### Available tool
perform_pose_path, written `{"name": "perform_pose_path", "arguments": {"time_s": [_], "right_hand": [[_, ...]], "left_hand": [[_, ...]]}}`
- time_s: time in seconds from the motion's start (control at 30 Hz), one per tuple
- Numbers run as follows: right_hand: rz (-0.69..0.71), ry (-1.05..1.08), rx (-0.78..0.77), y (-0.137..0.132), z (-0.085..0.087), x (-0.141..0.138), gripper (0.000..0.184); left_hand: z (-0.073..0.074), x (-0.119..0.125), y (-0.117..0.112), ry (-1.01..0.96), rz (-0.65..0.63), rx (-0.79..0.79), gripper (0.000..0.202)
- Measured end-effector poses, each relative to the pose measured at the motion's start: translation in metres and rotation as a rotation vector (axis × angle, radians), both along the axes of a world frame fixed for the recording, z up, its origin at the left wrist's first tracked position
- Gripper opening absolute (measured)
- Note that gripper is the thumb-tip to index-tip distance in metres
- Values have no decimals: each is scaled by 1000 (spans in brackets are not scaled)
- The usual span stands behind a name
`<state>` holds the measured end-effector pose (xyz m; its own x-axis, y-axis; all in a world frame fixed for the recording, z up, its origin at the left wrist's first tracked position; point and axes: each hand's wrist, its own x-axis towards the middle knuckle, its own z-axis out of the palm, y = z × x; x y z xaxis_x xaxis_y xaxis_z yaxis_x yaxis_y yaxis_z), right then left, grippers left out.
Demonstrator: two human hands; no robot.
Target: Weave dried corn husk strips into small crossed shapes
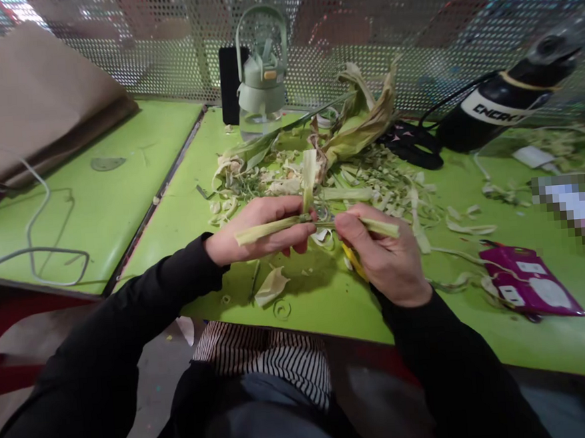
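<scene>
Your left hand (254, 248) is closed round the long pale-green husk strip (273, 228), your right hand (385, 256) pinches its other end. The strip is taut between them, just above the green surface (323, 297) — a trimming step, I'd judge. Next move calls for steady tension.

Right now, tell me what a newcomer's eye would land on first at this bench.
First, the two bare hands at centre: the left hand and right hand pinch a long green husk strip between them above the bright green table. Just behind lies a heap of husk scraps, with a pale green bottle upright at the mesh wall. A purple packet lies at the right.
</scene>
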<state>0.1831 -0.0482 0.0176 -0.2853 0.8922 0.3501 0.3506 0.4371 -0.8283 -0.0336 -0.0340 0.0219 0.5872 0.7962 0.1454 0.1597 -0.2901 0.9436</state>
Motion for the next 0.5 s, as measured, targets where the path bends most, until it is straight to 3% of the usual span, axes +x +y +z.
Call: {"name": "perform_pose_path", "arguments": {"time_s": [0.13,0.2,0.33,0.5], "right_hand": [[85,245,-200,14,-1,9,52],[101,254,-244,17,0,9,53],[75,151,-173,10,-2,-1,29],[-15,333,-177,4,-14,-7,24]], "left_hand": [[-4,-1,2,36,-97,-94,20],[-6,2,0,43,-132,-129,21],[-6,9,-6,15,-108,-152,28],[-8,14,-9,-89,-84,-286,24]]}}
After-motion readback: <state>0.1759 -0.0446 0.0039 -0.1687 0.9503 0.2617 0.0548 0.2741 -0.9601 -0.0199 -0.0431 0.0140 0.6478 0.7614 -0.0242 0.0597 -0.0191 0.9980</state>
